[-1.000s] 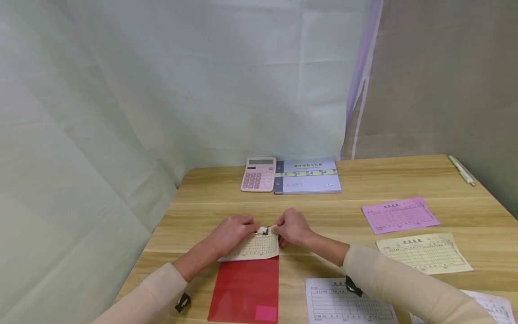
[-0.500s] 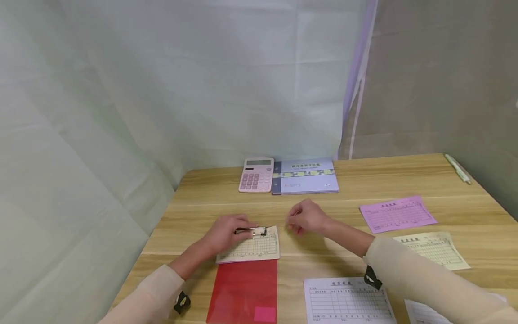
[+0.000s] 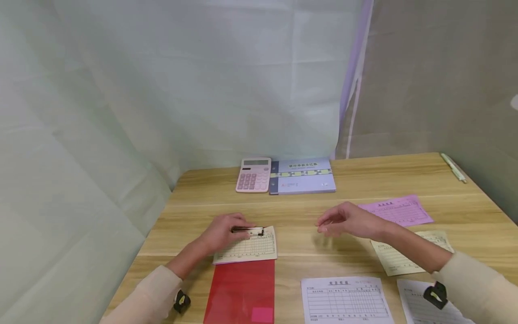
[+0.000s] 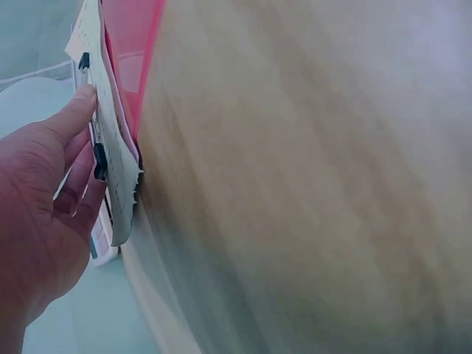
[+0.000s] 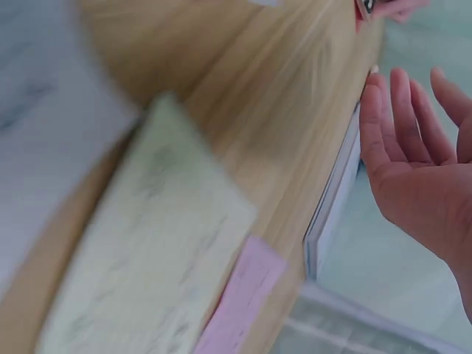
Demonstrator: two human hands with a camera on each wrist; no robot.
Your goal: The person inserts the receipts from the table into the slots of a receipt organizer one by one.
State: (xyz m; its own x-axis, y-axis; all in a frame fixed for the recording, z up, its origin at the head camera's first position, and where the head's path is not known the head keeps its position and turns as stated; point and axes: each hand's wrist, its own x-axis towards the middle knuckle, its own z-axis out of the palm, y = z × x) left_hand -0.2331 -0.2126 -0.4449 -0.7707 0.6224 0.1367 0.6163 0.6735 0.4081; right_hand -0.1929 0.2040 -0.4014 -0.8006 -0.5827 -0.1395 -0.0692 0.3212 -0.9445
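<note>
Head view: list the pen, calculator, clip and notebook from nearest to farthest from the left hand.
1. Clip: right at the fingers of the left hand, on top of the yellow form.
2. Calculator: beyond the hand and slightly right.
3. Notebook: immediately right of the calculator.
4. Pen: far right, toward the back.

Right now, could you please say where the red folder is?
In the head view, the red folder is at the bottom, just left of centre, with a white form to its right; the yellow form under the left hand overlaps its far end.
</note>
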